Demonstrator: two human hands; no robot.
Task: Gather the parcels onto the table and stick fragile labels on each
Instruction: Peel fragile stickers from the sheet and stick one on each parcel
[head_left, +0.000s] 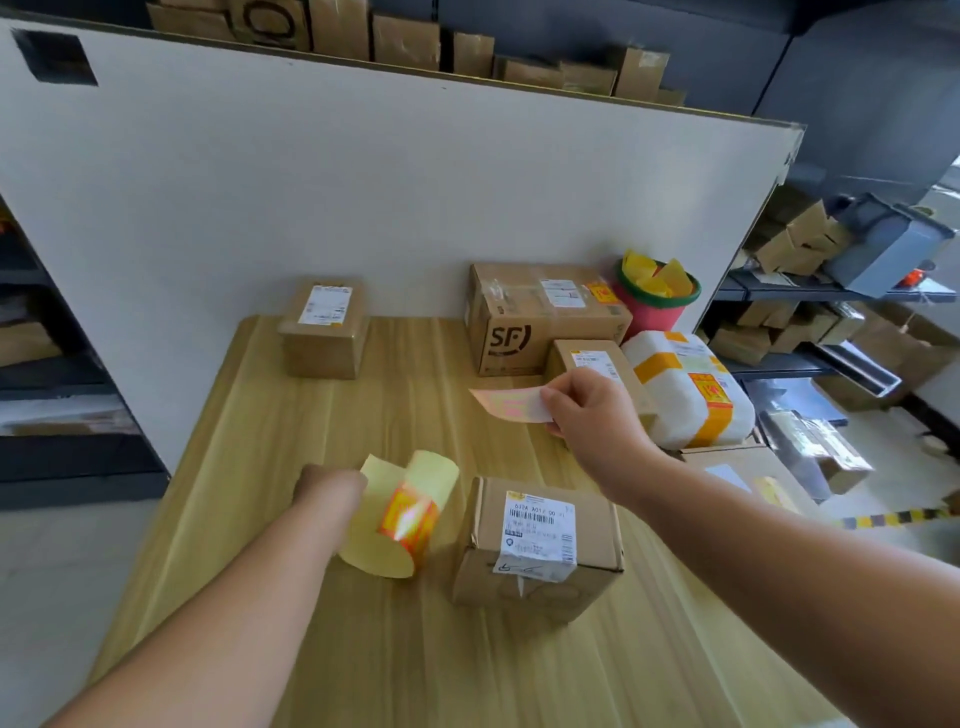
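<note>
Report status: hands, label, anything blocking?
Left hand holds label strip. Right hand pinches peeled fragile label, next to small box. Nothing between label and box.

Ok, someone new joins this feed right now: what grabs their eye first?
Probably the right hand above mid-table, pinching a pale peeled label. Then the curled yellow backing strip with a bright orange-red sticker, held by the left hand beside the nearest box. At the table's right edge, the white parcel banded in yellow tape stands out.
</note>
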